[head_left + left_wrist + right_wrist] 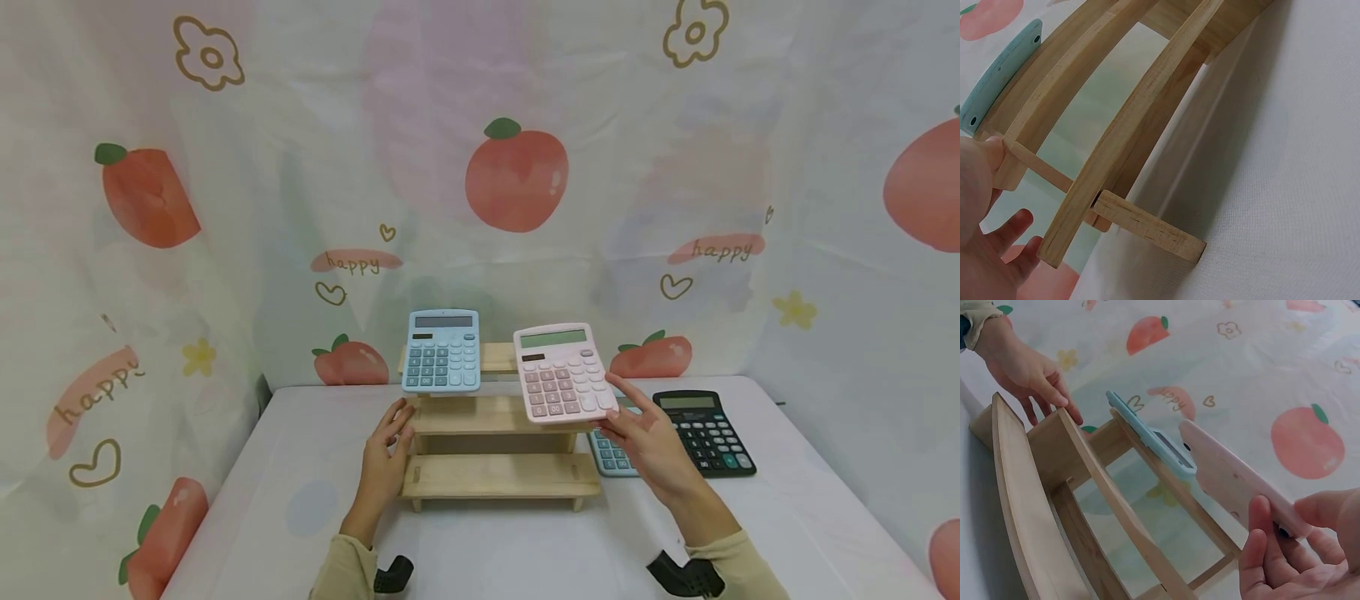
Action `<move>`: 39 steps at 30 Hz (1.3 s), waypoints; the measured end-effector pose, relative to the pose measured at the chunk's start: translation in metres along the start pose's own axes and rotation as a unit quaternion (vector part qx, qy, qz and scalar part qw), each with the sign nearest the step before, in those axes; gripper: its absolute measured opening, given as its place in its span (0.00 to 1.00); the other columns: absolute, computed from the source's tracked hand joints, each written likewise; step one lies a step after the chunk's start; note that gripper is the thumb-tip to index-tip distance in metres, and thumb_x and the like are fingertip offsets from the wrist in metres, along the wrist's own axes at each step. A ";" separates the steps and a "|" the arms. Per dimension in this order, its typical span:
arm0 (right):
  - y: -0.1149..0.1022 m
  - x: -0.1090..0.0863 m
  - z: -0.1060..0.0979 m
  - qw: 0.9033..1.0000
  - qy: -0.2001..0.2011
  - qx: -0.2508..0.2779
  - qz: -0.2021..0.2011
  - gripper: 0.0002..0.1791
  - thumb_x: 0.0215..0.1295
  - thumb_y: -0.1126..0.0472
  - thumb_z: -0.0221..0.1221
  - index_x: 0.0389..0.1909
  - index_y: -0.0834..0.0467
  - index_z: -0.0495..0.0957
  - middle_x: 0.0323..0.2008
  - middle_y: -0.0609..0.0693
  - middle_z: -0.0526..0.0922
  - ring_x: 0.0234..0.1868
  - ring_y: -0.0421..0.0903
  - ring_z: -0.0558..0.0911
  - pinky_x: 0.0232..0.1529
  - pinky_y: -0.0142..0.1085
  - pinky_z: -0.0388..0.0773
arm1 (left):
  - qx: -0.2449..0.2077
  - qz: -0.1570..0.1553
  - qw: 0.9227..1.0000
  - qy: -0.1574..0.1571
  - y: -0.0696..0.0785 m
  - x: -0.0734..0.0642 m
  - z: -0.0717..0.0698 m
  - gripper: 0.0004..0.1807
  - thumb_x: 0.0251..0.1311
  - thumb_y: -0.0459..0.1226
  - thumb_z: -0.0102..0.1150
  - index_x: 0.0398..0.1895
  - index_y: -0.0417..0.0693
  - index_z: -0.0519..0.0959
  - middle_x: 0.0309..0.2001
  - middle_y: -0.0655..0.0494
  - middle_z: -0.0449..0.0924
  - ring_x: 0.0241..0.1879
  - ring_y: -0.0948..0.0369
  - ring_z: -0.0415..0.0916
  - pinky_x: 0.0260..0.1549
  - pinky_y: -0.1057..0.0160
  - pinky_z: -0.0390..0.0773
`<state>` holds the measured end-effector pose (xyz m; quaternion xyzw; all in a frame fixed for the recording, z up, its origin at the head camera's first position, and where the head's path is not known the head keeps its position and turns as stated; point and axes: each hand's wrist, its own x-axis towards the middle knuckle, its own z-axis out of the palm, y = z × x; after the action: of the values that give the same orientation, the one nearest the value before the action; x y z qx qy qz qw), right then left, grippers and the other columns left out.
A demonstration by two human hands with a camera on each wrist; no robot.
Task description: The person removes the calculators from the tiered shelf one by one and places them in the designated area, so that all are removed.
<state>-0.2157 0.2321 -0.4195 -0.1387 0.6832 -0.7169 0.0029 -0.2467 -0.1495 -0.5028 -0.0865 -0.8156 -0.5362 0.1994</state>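
Note:
My right hand [645, 446] pinches a pink calculator [564, 372] by its lower right corner, holding it tilted over the right part of a wooden tiered rack [502, 477]. In the right wrist view, the thumb and fingers grip the edge of the pink calculator [1235, 472], whose back shows. My left hand [385, 458] holds the rack at the left end of its middle tier, with the thumb at the tier's edge in the left wrist view. A light blue calculator [441, 350] leans upright on the left of the rack's top.
To the right of the rack, a black calculator [708, 433] lies on the white-covered table [315, 450]. Beside it is another blue calculator [611, 454], partly hidden behind my right hand. A fruit-printed cloth [517, 75] hangs at the back and sides.

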 end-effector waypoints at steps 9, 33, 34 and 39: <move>-0.001 -0.015 -0.009 1.000 -0.016 0.016 -0.007 0.37 0.80 0.62 0.48 0.80 0.65 0.41 0.59 0.33 0.78 0.51 0.32 0.83 0.53 0.26 0.79 | 0.007 0.019 1.000 0.009 -0.003 0.002 0.001 0.21 0.73 0.37 0.55 0.65 0.38 0.77 0.73 0.39 0.67 0.72 0.41 0.66 0.52 0.49 0.73; 0.017 -0.059 -0.048 0.999 -0.002 0.034 0.038 0.33 0.80 0.66 0.46 0.80 0.57 0.46 0.55 0.36 0.81 0.48 0.36 0.84 0.50 0.27 0.80 | -0.001 -0.003 1.000 0.001 -0.003 0.000 0.001 0.22 0.74 0.39 0.54 0.67 0.41 0.76 0.75 0.48 0.66 0.75 0.46 0.64 0.54 0.51 0.71; 0.018 -0.061 -0.050 0.999 -0.002 0.037 0.039 0.32 0.80 0.66 0.46 0.80 0.55 0.48 0.55 0.36 0.82 0.48 0.36 0.84 0.49 0.27 0.80 | -0.001 -0.002 1.000 0.002 -0.003 0.000 0.001 0.22 0.74 0.39 0.54 0.67 0.41 0.76 0.75 0.48 0.66 0.75 0.46 0.64 0.54 0.51 0.71; 0.026 -0.070 -0.059 0.998 0.001 0.049 0.049 0.29 0.80 0.68 0.44 0.76 0.46 0.55 0.55 0.35 0.81 0.47 0.37 0.84 0.49 0.27 0.80 | 0.001 0.000 1.000 0.003 -0.003 0.000 0.001 0.22 0.74 0.39 0.54 0.67 0.40 0.76 0.75 0.47 0.66 0.74 0.46 0.64 0.54 0.51 0.71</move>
<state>-0.1651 0.3022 -0.4604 -0.1038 0.6530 -0.7489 0.0446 -0.2476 -0.1497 -0.5054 -0.0849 -0.8155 -0.5358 0.2018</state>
